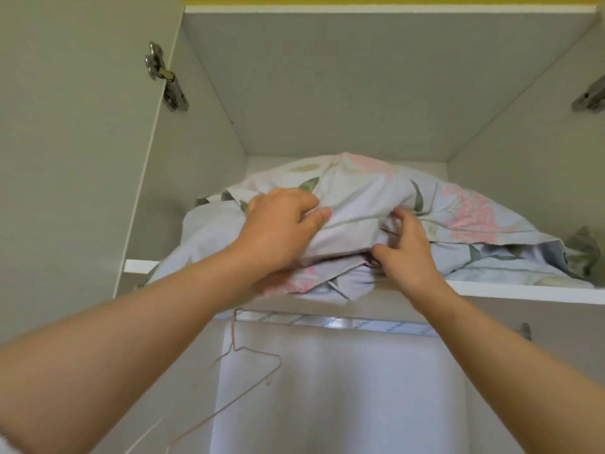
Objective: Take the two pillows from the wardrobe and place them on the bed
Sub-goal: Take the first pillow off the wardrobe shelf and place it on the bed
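Two pillows are wanted, and neither has left the wardrobe yet. One flowered pillow [370,188] lies puffed up on the wardrobe's top shelf [523,291], across most of its width, its near side drooping over the shelf's front edge. Under it lies more flowered cloth [510,273] of the same print, reaching toward the shelf's right end. This is probably the second pillow, though I cannot tell for sure.

The left hand [281,231] grips the upper pillow near the middle of the front edge, its fingers [304,201] curled into the cover and bunching it. The right hand [409,257] is just beside it, thumb below and fingers [400,218] hooked into a fold, pinching the cloth between the two layers.

At the shelf's right end a crumpled green cloth [586,247] sits against the side wall. Below the shelf a rail [327,321] carries a bare wire hanger [248,365] and a hanging white sheet [327,404]. A door hinge [165,77] shows on the left side wall.

As I judge it, the task is at its very first step. The grasp is made, but the pulling down, the carrying and the laying on the bed, which is out of view, are all left, for both pillows.
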The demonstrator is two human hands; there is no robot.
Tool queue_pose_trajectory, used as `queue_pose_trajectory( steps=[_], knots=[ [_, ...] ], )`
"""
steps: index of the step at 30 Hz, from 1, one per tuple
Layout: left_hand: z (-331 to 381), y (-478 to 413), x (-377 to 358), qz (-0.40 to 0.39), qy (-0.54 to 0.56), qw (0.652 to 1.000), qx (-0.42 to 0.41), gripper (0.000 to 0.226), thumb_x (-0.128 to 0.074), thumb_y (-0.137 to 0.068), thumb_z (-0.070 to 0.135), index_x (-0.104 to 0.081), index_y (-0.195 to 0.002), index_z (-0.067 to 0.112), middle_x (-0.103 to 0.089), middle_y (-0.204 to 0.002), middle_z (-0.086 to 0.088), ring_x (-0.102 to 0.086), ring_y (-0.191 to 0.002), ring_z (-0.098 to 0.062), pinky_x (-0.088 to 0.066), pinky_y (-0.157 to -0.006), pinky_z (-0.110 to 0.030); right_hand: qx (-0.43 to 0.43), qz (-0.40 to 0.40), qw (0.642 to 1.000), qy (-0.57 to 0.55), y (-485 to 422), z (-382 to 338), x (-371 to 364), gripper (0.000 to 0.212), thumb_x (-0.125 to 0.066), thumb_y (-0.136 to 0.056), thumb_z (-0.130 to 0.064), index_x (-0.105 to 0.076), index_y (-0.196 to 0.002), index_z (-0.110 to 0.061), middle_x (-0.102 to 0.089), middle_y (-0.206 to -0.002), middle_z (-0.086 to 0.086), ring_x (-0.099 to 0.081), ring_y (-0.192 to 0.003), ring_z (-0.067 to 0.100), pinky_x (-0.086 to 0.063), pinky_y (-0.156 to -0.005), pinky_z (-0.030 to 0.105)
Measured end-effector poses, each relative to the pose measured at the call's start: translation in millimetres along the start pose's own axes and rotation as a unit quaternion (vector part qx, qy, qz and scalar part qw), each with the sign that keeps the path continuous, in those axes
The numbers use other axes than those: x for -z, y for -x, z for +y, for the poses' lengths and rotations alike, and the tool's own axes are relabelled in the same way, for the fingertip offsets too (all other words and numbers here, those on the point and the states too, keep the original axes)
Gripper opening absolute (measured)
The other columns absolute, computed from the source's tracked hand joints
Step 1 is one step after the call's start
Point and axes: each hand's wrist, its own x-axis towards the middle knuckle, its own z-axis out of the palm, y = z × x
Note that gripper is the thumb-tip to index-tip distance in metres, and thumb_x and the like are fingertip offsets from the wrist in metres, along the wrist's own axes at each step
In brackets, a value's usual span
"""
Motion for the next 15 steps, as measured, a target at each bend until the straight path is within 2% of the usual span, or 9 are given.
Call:
queue_pose_trajectory(
  steps=[2, 3, 5, 6, 8, 10, 12, 14, 15],
  knots=[
    [-2, 12, -6, -0.032, 0.046, 0.998, -0.028, 0.043, -0.054, -0.090, 0.023, -0.035, -0.052, 0.014, -0.038, -0.056, -0.002, -0.044, -0.069, -0.025, -0.037, -0.071, -0.038, 0.050, 0.071, 0.994, 0.072, 3, -15, 1, 0.067, -0.059, -0.069, -0.009, -0.037, -0.131, -0.019, -0.033, -0.144, 0.006, -0.030, -0.130, 0.030, -0.028, -0.108, 0.050],
    [-3, 17, -8, -0.044, 0.066, 0.996, -0.037, 0.040, -0.055, -0.089, 0.023, -0.043, -0.054, 0.008, -0.044, -0.059, -0.008, -0.047, -0.070, -0.027, -0.039, -0.072, -0.039, 0.086, 0.079, 0.988, 0.098, 3, -24, 0, 0.073, -0.059, -0.067, -0.011, -0.034, -0.134, -0.025, -0.025, -0.150, 0.004, -0.025, -0.134, 0.028, -0.022, -0.110, 0.050],
    [-5, 27, -8, -0.067, 0.080, 0.993, -0.050, 0.042, -0.053, -0.089, 0.029, -0.052, -0.064, -0.005, -0.055, -0.068, -0.020, -0.052, -0.075, -0.031, -0.040, -0.076, -0.040, 0.159, 0.060, 0.970, 0.176, -4, -42, 0, 0.084, -0.059, -0.064, -0.013, -0.027, -0.138, -0.037, -0.014, -0.155, 0.000, -0.015, -0.139, 0.027, -0.014, -0.110, 0.052],
    [-5, 32, -8, -0.075, 0.076, 0.993, -0.058, 0.045, -0.049, -0.087, 0.033, -0.053, -0.066, -0.007, -0.057, -0.073, -0.024, -0.052, -0.078, -0.033, -0.039, -0.078, -0.040, 0.179, 0.028, 0.957, 0.229, -9, -47, -1, 0.083, -0.059, -0.066, -0.015, -0.027, -0.138, -0.041, -0.013, -0.156, -0.002, -0.013, -0.141, 0.027, -0.012, -0.110, 0.054],
    [-5, 38, -5, -0.091, 0.061, 0.991, -0.072, 0.048, -0.042, -0.082, 0.036, -0.054, -0.069, -0.009, -0.059, -0.077, -0.024, -0.053, -0.080, -0.032, -0.037, -0.081, -0.039, 0.172, -0.067, 0.939, 0.292, -14, -49, -3, 0.063, -0.055, -0.075, -0.018, -0.040, -0.132, -0.040, -0.025, -0.153, -0.008, -0.012, -0.141, 0.025, -0.011, -0.110, 0.056],
    [-6, 38, -3, -0.104, 0.047, 0.991, -0.075, 0.049, -0.038, -0.083, 0.037, -0.056, -0.073, -0.008, -0.061, -0.079, -0.022, -0.053, -0.082, -0.031, -0.037, -0.082, -0.039, 0.141, -0.109, 0.947, 0.268, -14, -42, -3, 0.040, -0.049, -0.083, -0.016, -0.056, -0.120, -0.029, -0.044, -0.143, -0.007, -0.020, -0.140, 0.024, -0.017, -0.111, 0.055],
    [-8, 37, -4, -0.073, 0.036, 0.994, -0.075, 0.052, -0.036, -0.086, 0.043, -0.060, -0.080, -0.003, -0.064, -0.085, -0.016, -0.055, -0.087, -0.027, -0.039, -0.084, -0.039, 0.138, -0.087, 0.960, 0.228, -13, -35, -3, 0.029, -0.045, -0.085, -0.013, -0.062, -0.109, -0.015, -0.059, -0.127, 0.005, -0.038, -0.129, 0.028, -0.032, -0.103, 0.050],
    [-13, 40, -10, -0.014, -0.043, 0.994, -0.099, 0.054, -0.037, -0.082, 0.053, -0.062, -0.102, 0.009, -0.062, -0.112, -0.007, -0.053, -0.110, -0.024, -0.038, -0.095, -0.042, 0.143, -0.053, 0.966, 0.209, -13, -34, -3, 0.020, -0.044, -0.084, -0.010, -0.060, -0.095, -0.004, -0.065, -0.104, 0.015, -0.052, -0.100, 0.031, -0.043, -0.081, 0.041],
    [-16, 43, -14, 0.003, -0.097, 0.989, -0.112, 0.058, -0.043, -0.078, 0.057, -0.056, -0.115, 0.015, -0.056, -0.125, -0.005, -0.047, -0.122, -0.025, -0.034, -0.100, -0.048, 0.137, -0.044, 0.969, 0.202, -13, -34, -2, 0.017, -0.045, -0.083, -0.010, -0.058, -0.090, -0.002, -0.064, -0.093, 0.018, -0.051, -0.087, 0.030, -0.040, -0.069, 0.037]
  ],
)
